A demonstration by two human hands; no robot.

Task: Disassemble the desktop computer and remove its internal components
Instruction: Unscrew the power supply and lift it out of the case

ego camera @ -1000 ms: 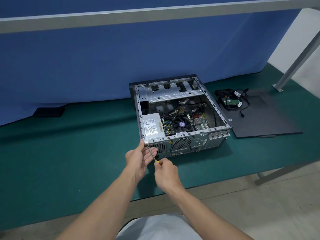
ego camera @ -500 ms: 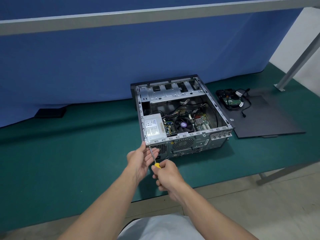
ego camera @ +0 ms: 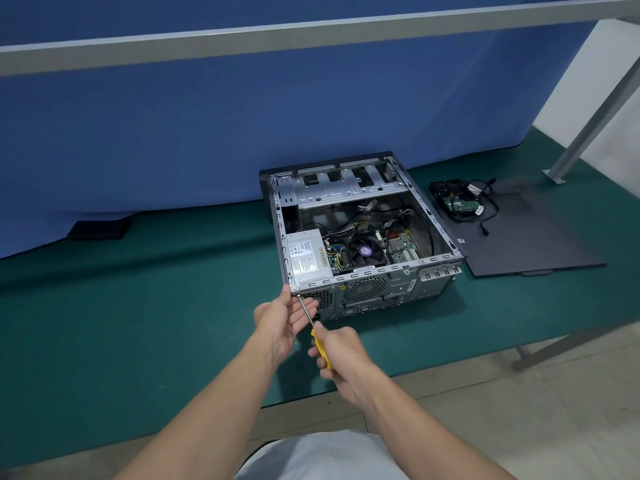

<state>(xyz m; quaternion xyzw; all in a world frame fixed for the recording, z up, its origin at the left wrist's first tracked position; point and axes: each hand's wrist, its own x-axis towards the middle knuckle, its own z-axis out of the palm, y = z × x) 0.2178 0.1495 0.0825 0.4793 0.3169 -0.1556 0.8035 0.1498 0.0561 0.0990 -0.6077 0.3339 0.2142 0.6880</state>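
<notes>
**Screwdriver tip at the rear corner of the open case**

The computer case lies on its side on the green table mat, open top upward and its vented rear panel facing the person. Inside, the grey power supply sits in the near left corner, and the CPU fan is just to its right on the motherboard. The screwdriver points its tip at the case's near left corner, at the top of the rear panel. The right hand, in front of the case, has its fingers curled round the yellow handle. The left hand is at that same corner with its fingers straight and together alongside the shaft and its thumb tip touching the case edge. To the right of the case a dark side panel lies flat on the mat. On the panel's far end rest a hard drive and loose black cables. Behind the case hangs a blue curtain, and to its far left a flat black object sits at the curtain's foot.
</notes>
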